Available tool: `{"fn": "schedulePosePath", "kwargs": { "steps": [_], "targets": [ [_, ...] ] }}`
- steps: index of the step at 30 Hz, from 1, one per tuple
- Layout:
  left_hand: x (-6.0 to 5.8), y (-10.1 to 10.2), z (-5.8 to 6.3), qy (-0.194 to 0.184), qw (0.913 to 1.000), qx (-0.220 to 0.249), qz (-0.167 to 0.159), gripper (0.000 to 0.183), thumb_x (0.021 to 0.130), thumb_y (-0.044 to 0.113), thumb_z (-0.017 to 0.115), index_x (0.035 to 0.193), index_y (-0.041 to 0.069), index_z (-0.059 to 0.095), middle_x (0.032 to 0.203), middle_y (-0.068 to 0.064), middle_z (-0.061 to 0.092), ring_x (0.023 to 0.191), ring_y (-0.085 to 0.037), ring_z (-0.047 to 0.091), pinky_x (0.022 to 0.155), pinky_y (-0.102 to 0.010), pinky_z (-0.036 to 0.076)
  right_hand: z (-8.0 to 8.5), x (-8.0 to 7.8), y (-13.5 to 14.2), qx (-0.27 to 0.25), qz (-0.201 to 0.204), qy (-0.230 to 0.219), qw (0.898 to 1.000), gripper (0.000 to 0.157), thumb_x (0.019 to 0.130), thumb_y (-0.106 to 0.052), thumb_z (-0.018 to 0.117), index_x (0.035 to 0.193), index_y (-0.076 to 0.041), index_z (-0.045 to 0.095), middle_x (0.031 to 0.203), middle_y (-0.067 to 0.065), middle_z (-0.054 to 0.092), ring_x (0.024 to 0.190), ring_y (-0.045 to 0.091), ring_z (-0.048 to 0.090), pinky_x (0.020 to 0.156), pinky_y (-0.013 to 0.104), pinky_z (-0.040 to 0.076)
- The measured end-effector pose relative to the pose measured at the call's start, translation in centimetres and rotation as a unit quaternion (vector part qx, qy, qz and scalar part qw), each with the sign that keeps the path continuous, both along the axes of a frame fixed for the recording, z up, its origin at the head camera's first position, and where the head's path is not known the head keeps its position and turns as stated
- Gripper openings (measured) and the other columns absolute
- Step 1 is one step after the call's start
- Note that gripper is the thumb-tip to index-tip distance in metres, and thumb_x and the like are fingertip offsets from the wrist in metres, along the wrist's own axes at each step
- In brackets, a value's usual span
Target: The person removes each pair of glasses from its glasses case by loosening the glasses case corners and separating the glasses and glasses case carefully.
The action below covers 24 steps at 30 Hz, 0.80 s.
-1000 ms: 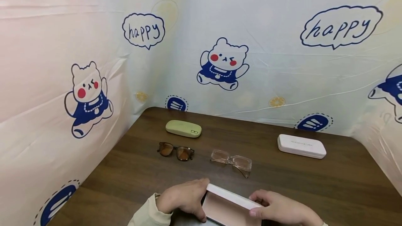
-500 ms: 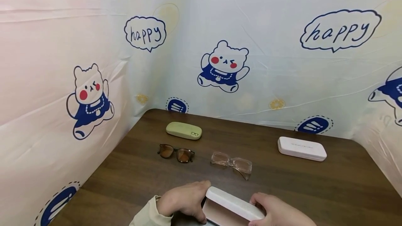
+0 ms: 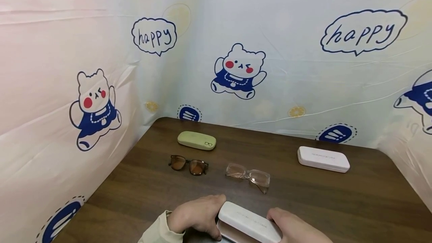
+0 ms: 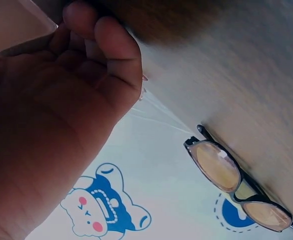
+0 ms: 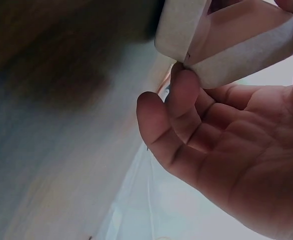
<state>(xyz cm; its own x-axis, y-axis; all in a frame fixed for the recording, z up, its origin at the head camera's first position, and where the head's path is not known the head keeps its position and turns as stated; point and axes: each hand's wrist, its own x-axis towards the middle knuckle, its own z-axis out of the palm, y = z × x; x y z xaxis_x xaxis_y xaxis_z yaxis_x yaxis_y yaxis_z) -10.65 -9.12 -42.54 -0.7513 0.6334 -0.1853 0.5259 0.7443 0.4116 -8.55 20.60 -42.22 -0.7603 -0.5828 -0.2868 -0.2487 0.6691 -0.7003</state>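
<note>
Showing pinkish lining (image 5: 231, 25), the white case (image 3: 249, 221) gapes.

The head view's bottom edge cuts off the near part of the held case (image 3: 249, 221), the right hand (image 3: 297, 228) and a sleeve (image 3: 162, 230). The case's lid hides most of its interior; its lettering is too faint to read, and that on the farther white case (image 3: 323, 157) too small. The right edge crops a printed bear (image 3: 416, 96). In the left wrist view, the left hand (image 4: 61, 120) runs out of frame. The right wrist view blurs the tabletop (image 5: 56, 130).
</note>
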Motion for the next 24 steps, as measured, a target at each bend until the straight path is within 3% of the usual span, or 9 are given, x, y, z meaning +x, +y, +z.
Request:
{"fn": "schedulePosePath", "kwargs": {
  "steps": [8,13,15,17,20,22,24],
  "targets": [
    [-0.2,-0.1,-0.3,-0.02,0.9998,0.001,-0.003,0.058,0.061,0.027,0.096,0.097,0.02,0.052,0.088,0.015,0.049,0.076,-0.004,0.048,0.071,-0.022,0.044,-0.4,-0.1,-0.3,0.018,0.014,0.014,1.0,0.054,0.072,-0.043,0.09,0.108,-0.014,0.061,0.091,-0.009,0.054,0.079,0.01,0.051,0.071,0.033,0.048],
    [-0.2,-0.1,-0.3,-0.015,0.9998,-0.003,-0.009,0.058,0.061,0.028,0.095,0.096,0.02,0.051,0.088,0.015,0.049,0.076,-0.004,0.047,0.071,-0.021,0.043,-1.3,-0.2,-0.1,0.026,0.037,0.054,0.998,0.053,0.075,-0.044,0.087,0.109,-0.013,0.061,0.094,-0.01,0.054,0.082,0.007,0.05,0.073,0.032,0.049],
    [-0.3,0.0,-0.2,-0.015,0.9998,-0.006,-0.01,0.057,0.062,0.028,0.095,0.097,0.02,0.05,0.088,0.014,0.049,0.076,-0.004,0.047,0.071,-0.022,0.043,-3.1,-0.5,0.4,0.029,0.047,0.091,0.994,0.057,0.076,-0.055,0.083,0.11,-0.015,0.06,0.095,-0.013,0.053,0.083,0.005,0.049,0.073,0.032,0.049],
    [-0.4,0.0,-0.2,-0.021,0.9997,-0.008,-0.01,0.057,0.063,0.028,0.095,0.098,0.02,0.05,0.089,0.014,0.049,0.076,-0.005,0.047,0.071,-0.022,0.043,-3.5,-0.5,0.4,0.037,0.055,0.12,0.991,0.059,0.077,-0.058,0.081,0.11,-0.014,0.059,0.096,-0.012,0.052,0.084,0.006,0.049,0.073,0.033,0.048],
    [-0.4,0.0,-0.2,-0.034,0.9993,-0.013,-0.007,0.056,0.065,0.029,0.094,0.099,0.02,0.049,0.09,0.013,0.049,0.076,-0.006,0.047,0.07,-0.024,0.043,-3.6,-0.2,0.1,0.054,0.065,0.164,0.983,0.062,0.078,-0.062,0.078,0.11,-0.012,0.059,0.095,-0.011,0.052,0.085,0.007,0.049,0.073,0.033,0.048],
    [-0.4,0.0,-0.2,-0.038,0.9991,-0.015,-0.007,0.056,0.066,0.028,0.093,0.099,0.019,0.049,0.09,0.013,0.048,0.076,-0.006,0.047,0.07,-0.024,0.043,-2.2,0.3,-0.5,0.073,0.065,0.169,0.981,0.062,0.078,-0.059,0.079,0.109,-0.009,0.059,0.094,-0.007,0.053,0.084,0.01,0.05,0.073,0.035,0.049],
    [-0.4,0.0,-0.2,-0.037,0.9991,-0.018,-0.008,0.056,0.067,0.029,0.093,0.1,0.019,0.048,0.09,0.013,0.048,0.076,-0.007,0.047,0.07,-0.024,0.043,-2.2,0.5,-0.6,0.085,0.062,0.181,0.978,0.064,0.079,-0.062,0.076,0.108,-0.008,0.059,0.094,-0.005,0.052,0.082,0.012,0.05,0.071,0.036,0.049]
  ]
}}
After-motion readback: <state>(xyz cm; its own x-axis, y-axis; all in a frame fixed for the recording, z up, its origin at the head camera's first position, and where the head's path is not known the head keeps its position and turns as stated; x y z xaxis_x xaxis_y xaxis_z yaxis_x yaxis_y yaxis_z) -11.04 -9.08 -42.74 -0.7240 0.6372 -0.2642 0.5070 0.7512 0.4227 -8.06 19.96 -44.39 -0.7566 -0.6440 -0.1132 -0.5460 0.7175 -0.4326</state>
